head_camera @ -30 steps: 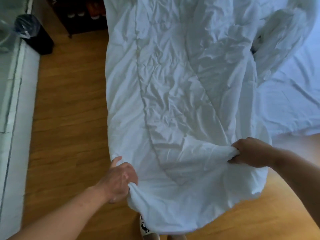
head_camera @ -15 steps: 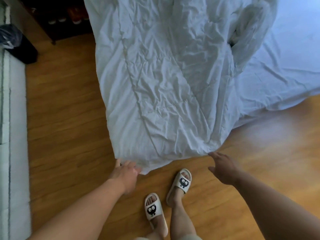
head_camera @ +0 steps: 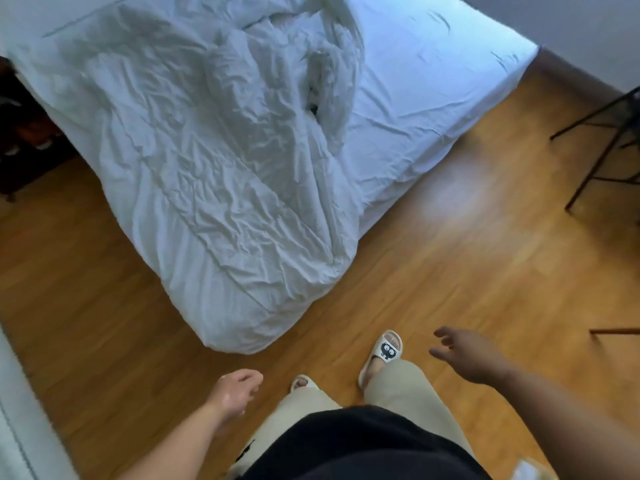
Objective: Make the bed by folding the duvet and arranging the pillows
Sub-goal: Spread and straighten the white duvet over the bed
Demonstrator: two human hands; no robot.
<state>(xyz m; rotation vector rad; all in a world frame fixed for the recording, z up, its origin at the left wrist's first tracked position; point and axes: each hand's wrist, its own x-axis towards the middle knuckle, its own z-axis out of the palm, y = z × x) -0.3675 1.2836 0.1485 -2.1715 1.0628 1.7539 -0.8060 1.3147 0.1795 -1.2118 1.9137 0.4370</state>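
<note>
Duvet: crumpled, centre-left of frame, draped off bed corner, lower end on floor. Left hand, lower centre, loosely curled, empty; right hand, lower right, fingers spread, empty; both apart from duvet. Likely faults: full slide onto floor under overhanging weight; hem trodden by slippers nearby; crooked fold from bunched upper part.

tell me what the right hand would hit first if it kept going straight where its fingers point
Probably the duvet, its end draped over the bed corner down to the floor. The open right hand points that way, with only wooden floor showing between; depth is unclear.
</note>
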